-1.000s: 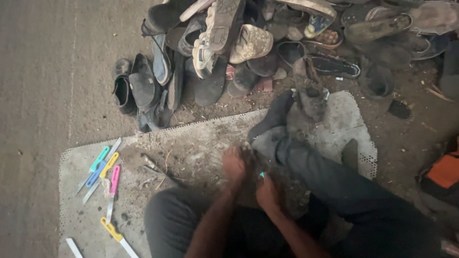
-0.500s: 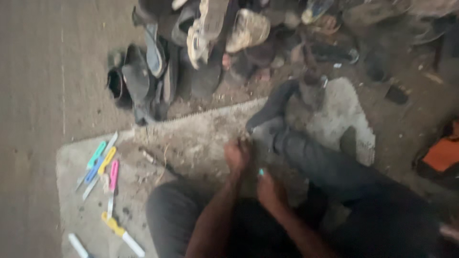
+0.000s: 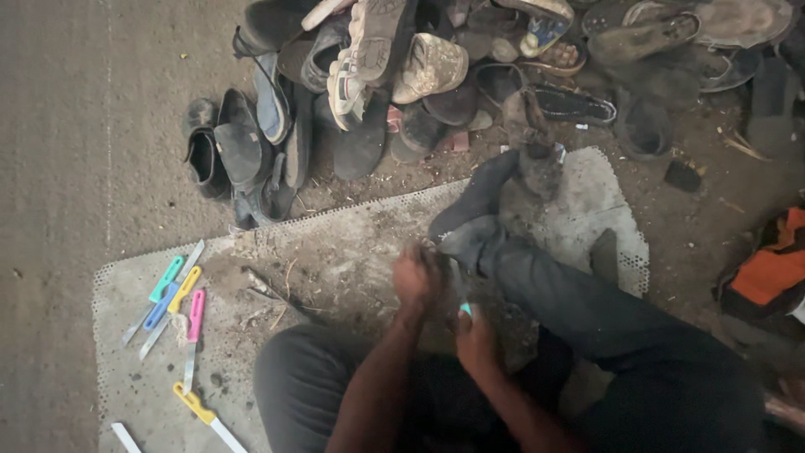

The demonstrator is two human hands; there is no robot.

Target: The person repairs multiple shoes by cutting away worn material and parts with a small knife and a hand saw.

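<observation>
knife point(image 3: 464, 309) gripped by its teal handle in closed right hand point(image 3: 475, 340); light, stiff. left hand point(image 3: 417, 275) fingers curled on a dark piece, unclear.

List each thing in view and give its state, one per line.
left hand: closed on something dark at the mat's middle, too blurred to name
right hand: gripping a teal-handled tool
coloured-handled knives: lying loose on the mat's left part
perforated mat: flat, dirty
pile of worn shoes: heaped beyond the mat
orange bag: on the ground at right
</observation>
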